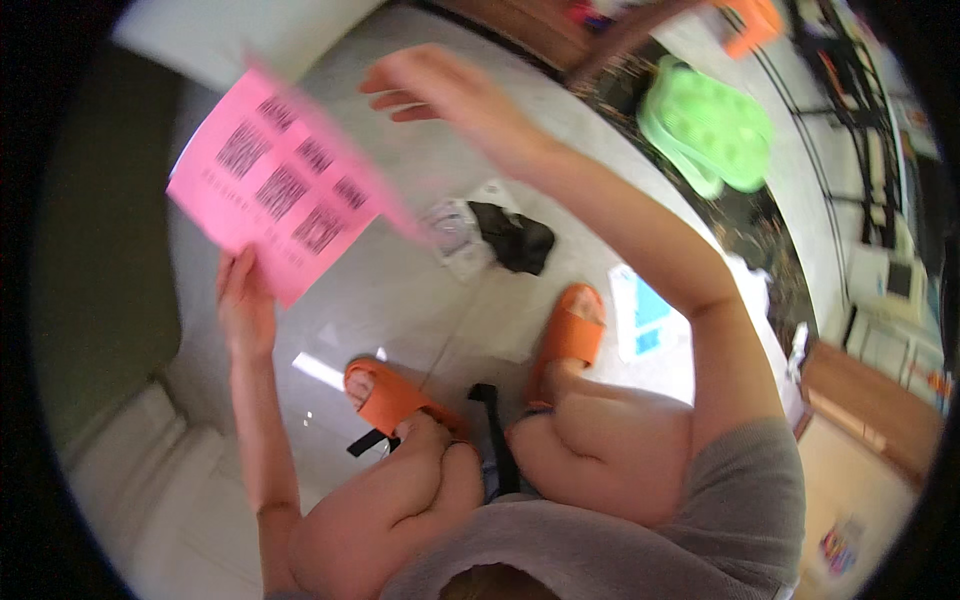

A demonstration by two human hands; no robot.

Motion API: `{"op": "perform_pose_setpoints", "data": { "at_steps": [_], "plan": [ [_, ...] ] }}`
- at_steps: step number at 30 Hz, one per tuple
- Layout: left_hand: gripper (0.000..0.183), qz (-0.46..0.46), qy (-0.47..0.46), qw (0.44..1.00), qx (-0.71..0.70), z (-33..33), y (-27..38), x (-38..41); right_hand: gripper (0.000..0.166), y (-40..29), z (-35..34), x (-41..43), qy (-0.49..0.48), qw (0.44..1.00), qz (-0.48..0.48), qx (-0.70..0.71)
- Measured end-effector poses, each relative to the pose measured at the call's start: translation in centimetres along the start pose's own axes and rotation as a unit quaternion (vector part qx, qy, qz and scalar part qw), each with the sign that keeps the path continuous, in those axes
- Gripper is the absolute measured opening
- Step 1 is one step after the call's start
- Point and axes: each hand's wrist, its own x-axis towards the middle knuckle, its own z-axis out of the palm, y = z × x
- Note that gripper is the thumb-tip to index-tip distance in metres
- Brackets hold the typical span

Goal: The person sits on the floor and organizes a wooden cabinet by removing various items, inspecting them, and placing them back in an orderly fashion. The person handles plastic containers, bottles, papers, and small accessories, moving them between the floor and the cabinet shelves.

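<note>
A pink paper sheet printed with several square codes hangs tilted in the air, and my left hand pinches its lower edge. The sheet's far right side is folded back and blurred. My right hand is raised to the right of the sheet, apart from it, fingers spread and holding nothing. On the floor below lie a black crumpled item, perhaps cloth or plastic, and a clear plastic package beside it.
Orange slides are on my feet on the grey tiled floor. A white-and-blue packet lies near my right foot. Green clogs rest on a dark marbled strip by a black rack. A white panel stands at upper left.
</note>
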Motion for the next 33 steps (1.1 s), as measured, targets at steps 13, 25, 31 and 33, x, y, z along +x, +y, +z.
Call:
{"op": "perform_pose_setpoints", "data": {
  "at_steps": [13,25,31,33],
  "plan": [
    [0.050,-0.184,-0.274,0.884,0.330,12.6,-7.4,-6.9,0.035,4.2,-3.1,-25.3,0.243,0.856,0.449,-0.084],
    [0.050,-0.156,-0.332,0.837,0.405,14.4,-9.1,-4.2,0.103,13.7,-19.4,-49.0,0.351,0.635,0.447,-0.523],
    [0.049,-0.157,-0.334,0.834,0.410,13.7,-10.0,-4.5,0.091,14.6,-19.8,-47.9,0.413,0.640,0.515,-0.394],
    [0.049,-0.172,-0.331,0.837,0.401,12.4,-10.9,-4.3,0.073,15.8,-20.3,-49.4,0.420,0.670,0.520,-0.324]
  ]
}}
